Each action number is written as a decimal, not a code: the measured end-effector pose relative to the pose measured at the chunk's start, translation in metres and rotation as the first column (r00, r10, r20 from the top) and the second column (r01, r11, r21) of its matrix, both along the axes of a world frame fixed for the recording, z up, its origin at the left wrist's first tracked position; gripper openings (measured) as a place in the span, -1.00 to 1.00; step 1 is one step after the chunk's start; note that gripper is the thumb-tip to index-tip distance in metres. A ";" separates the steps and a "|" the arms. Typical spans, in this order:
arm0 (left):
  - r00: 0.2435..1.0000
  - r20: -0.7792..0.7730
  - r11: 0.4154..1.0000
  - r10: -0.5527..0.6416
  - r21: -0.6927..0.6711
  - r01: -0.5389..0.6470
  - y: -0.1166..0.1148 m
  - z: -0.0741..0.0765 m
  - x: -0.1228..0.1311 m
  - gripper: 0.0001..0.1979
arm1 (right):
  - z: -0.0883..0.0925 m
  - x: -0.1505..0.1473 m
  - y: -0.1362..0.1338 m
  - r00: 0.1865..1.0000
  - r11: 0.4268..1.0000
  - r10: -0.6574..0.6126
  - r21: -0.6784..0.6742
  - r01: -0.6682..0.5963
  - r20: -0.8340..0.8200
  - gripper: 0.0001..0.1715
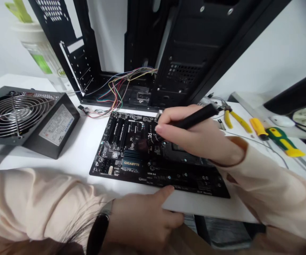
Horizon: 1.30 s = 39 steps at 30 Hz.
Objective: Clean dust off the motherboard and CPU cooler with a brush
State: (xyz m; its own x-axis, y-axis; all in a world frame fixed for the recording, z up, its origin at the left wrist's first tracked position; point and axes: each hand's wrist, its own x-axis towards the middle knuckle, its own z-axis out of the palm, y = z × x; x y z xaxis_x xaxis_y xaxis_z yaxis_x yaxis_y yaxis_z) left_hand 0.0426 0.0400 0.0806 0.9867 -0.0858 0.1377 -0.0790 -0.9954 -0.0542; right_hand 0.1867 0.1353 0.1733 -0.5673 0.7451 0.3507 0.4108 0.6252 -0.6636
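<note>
Fingers of the right hand [195, 136] closed narrow around a black-handled brush [199, 116], thumb and forefinger pinching the handle. Handle slopes up to the right; dark, blurred brush end points left, over the middle of the motherboard [155, 168]. Cannot tell whether the bristles touch it.

Left hand [142, 217] on the near side, one fingertip at the motherboard's near edge, about mid-length. Next digit stands apart from it, lower, against the near edge of the white table [81, 157]. Dark wristwatch [97, 232] on the left wrist; both sleeves pale beige.

Motherboard lies flat on the table, component side up, in the centre of the scene. Black board, long slots toward its left half, a dark heatsink [131, 163] marked GIGABYTE near its left-near part; "USB 3.0" printed nearer the edge. Right forearm covers part of its right end.

Far side: black computer case [190, 53], standing just beyond the motherboard, with a bundle of thin coloured wires [121, 83] spilling forward out of it. Left: power supply unit [60, 131], fan grille upward, label on its side. Behind that, clear bottle [43, 56] with a green top part.

Right of the motherboard: yellow-handled pliers [239, 121], then a yellow-handled screwdriver [259, 128], then a green-and-yellow screwdriver [285, 141] farther right.
</note>
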 end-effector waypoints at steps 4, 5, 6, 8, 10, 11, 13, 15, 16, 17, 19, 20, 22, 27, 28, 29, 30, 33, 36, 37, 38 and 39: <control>0.999 -0.041 1.000 -0.010 -0.006 0.010 0.000 -0.001 0.000 -0.91 | 0.001 -0.016 0.002 0.980 0.990 0.055 0.119 -0.079 0.192 -0.70; 0.998 -0.056 1.000 -0.013 0.000 0.013 0.000 -0.001 0.000 -0.91 | 0.001 -0.018 0.001 0.969 0.986 0.066 0.136 -0.101 0.239 -0.69; 0.998 -0.064 1.000 -0.017 0.011 0.018 0.000 -0.002 0.000 -0.90 | 0.001 -0.020 0.000 0.959 0.982 0.072 0.149 -0.117 0.275 -0.69; 0.999 -0.049 0.999 -0.020 0.033 0.021 0.001 -0.002 0.000 -0.89 | 0.001 -0.021 -0.002 0.947 0.975 0.061 0.183 -0.124 0.315 -0.69; 1.000 -0.019 0.998 -0.010 0.056 0.011 0.001 -0.003 -0.001 -0.89 | 0.000 -0.021 -0.003 0.942 0.969 0.032 0.221 -0.112 0.335 -0.67; 1.000 -0.004 0.998 -0.006 0.063 0.006 0.001 -0.004 -0.001 -0.90 | 0.000 -0.020 -0.003 0.938 0.966 0.015 0.238 -0.103 0.346 -0.66; 1.000 0.013 0.998 0.002 0.062 -0.003 0.000 -0.005 -0.001 -0.91 | -0.002 -0.019 -0.003 0.926 0.959 -0.017 0.268 -0.091 0.378 -0.64; 1.000 0.018 0.999 0.013 0.047 -0.013 -0.001 -0.007 0.000 -0.92 | -0.003 -0.019 -0.001 0.913 0.955 -0.032 0.282 -0.092 0.407 -0.63; 1.000 0.021 0.999 0.018 0.035 -0.019 -0.001 -0.007 0.000 -0.92 | -0.004 -0.019 -0.001 0.909 0.954 -0.030 0.283 -0.098 0.416 -0.63; 0.999 0.025 0.999 0.025 0.020 -0.025 -0.001 -0.008 0.000 -0.92 | -0.005 -0.019 0.000 0.907 0.955 -0.021 0.277 -0.106 0.420 -0.63; 0.999 0.040 0.999 0.033 -0.004 -0.033 -0.002 -0.008 0.000 -0.90 | -0.007 -0.019 0.001 0.909 0.961 0.007 0.248 -0.121 0.416 -0.64; 0.998 0.047 0.999 0.032 -0.008 -0.031 -0.001 -0.007 0.000 -0.88 | -0.007 -0.019 0.001 0.912 0.965 0.023 0.229 -0.127 0.410 -0.64; 0.998 0.049 1.000 0.030 -0.004 -0.030 -0.001 -0.006 -0.001 -0.85 | -0.008 -0.018 0.000 0.916 0.972 0.057 0.188 -0.142 0.396 -0.66; 0.998 0.055 0.999 0.041 0.015 -0.042 -0.001 -0.005 -0.002 -0.87 | -0.009 -0.018 0.000 0.932 0.977 0.094 0.148 -0.154 0.351 -0.67; 0.997 0.061 0.999 0.041 0.012 -0.042 -0.001 -0.005 -0.002 -0.88 | -0.010 -0.019 -0.001 0.936 0.978 0.094 0.144 -0.151 0.340 -0.67; 0.997 0.064 0.999 0.042 0.007 -0.042 -0.001 -0.006 -0.001 -0.89 | -0.010 -0.019 -0.001 0.941 0.979 0.095 0.139 -0.147 0.326 -0.67; 0.997 0.066 0.999 0.043 0.003 -0.043 -0.001 -0.006 -0.001 -0.91 | -0.011 -0.020 -0.001 0.946 0.981 0.098 0.133 -0.145 0.308 -0.66; 0.997 0.065 0.999 0.047 -0.008 -0.047 -0.001 -0.006 -0.002 -0.93 | -0.013 -0.023 -0.003 0.965 0.986 0.084 0.117 -0.116 0.248 -0.64; 0.997 0.069 0.999 0.032 -0.028 -0.030 -0.001 -0.004 -0.002 -0.92 | -0.018 -0.026 -0.003 0.981 0.998 -0.028 0.068 0.015 0.190 -0.62; 0.997 0.066 0.999 0.027 -0.034 -0.024 -0.001 -0.003 -0.002 -0.92 | -0.019 -0.027 -0.003 0.983 0.997 -0.078 0.039 0.072 0.169 -0.62; 0.998 0.060 0.999 0.027 -0.039 -0.025 -0.001 -0.002 -0.002 -0.92 | -0.020 -0.028 -0.003 0.981 0.993 -0.121 0.006 0.121 0.149 -0.63; 0.998 0.053 0.999 0.033 -0.041 -0.031 -0.001 -0.002 -0.002 -0.93 | -0.021 -0.029 -0.003 0.979 0.987 -0.151 -0.025 0.156 0.133 -0.63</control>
